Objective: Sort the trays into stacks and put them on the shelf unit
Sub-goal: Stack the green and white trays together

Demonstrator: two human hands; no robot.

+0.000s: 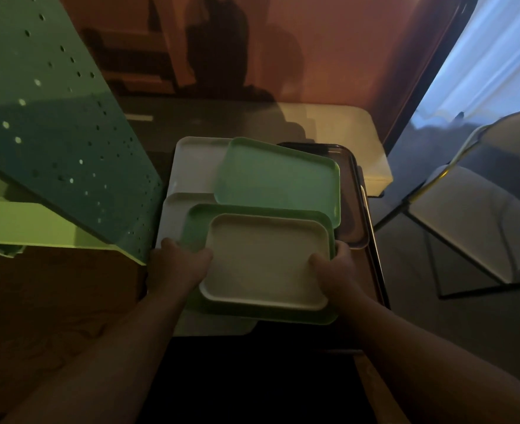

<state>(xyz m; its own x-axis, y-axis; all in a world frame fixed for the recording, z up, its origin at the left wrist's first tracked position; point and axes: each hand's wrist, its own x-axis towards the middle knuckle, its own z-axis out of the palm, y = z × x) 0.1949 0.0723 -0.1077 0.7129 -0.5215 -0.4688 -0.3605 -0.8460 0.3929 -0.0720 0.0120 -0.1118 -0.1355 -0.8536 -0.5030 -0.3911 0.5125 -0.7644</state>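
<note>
Shelf unit (53,142): the green perforated frame at 9 o'clock, well apart from the pile; the lower shelf that shows looks bare, though dim light hides most of it.
Surface (371,280): a dark top carrying the whole unsorted pile at centre; its right edge runs just beside the outer trays.
Dark trays (352,185): at 3 o'clock, lowest in the pile, nothing in them but the trays resting on top.
White trays (191,166): at 10 o'clock, two overlapping, both empty.
Far green tray (278,182): at 12 o'clock, skewed across the white and dark trays, empty.
Near green tray (197,228): at 6 o'clock, holding only the cream tray nested inside.
Cream tray (264,261): smallest, empty, sitting loose in the near green tray.
Left hand (177,264): clamped on the near green tray's left edge, thumb over the cream tray's rim.
Right hand (333,266): gripping the right edge likewise, thumb on the cream rim.
Risk: lifting the pair tilted could slide the loose cream tray off; the near green tray also looks tucked under the far green one, so pulling may drag it askew toward the surface edge.
Risk: mixed colours carried together would spoil the sorting.
</note>
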